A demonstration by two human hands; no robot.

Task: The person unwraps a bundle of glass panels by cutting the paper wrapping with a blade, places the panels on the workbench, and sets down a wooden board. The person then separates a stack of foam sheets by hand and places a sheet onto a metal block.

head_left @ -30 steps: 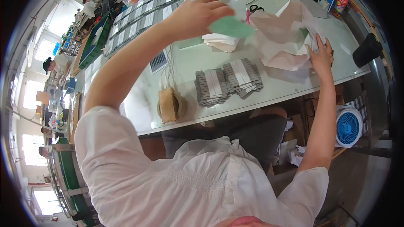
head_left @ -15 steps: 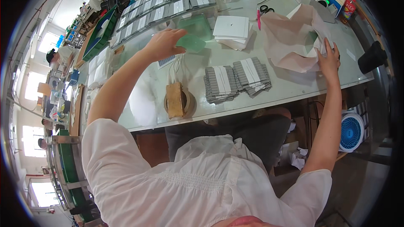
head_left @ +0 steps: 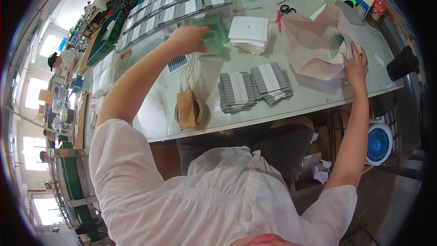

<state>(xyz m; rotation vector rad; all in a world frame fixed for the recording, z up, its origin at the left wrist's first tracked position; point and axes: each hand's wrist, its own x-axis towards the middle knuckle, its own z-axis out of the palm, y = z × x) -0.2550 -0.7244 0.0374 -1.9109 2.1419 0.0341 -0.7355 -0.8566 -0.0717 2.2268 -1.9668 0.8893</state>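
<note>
My left hand (head_left: 187, 39) grips a flat translucent green sheet (head_left: 215, 37) and presses it down on the grey worktable (head_left: 318, 98), left of a stack of white square sheets (head_left: 249, 31). My right hand (head_left: 355, 66) lies with fingers spread on the right edge of crumpled pinkish wrapping paper (head_left: 314, 41). Two fanned bundles of grey strips with white bands (head_left: 254, 86) lie near the front edge between my arms.
A brown block on a round tape roll (head_left: 187, 110) sits front left. Rows of small grey panels (head_left: 177, 4) line the far side. Scissors (head_left: 287, 10), a black cup (head_left: 402, 65), a blue fan (head_left: 378, 143) under the table, and other people far left.
My left hand has carried the green sheet from up in the air down and leftward onto the table. My right hand has stayed on the paper.
</note>
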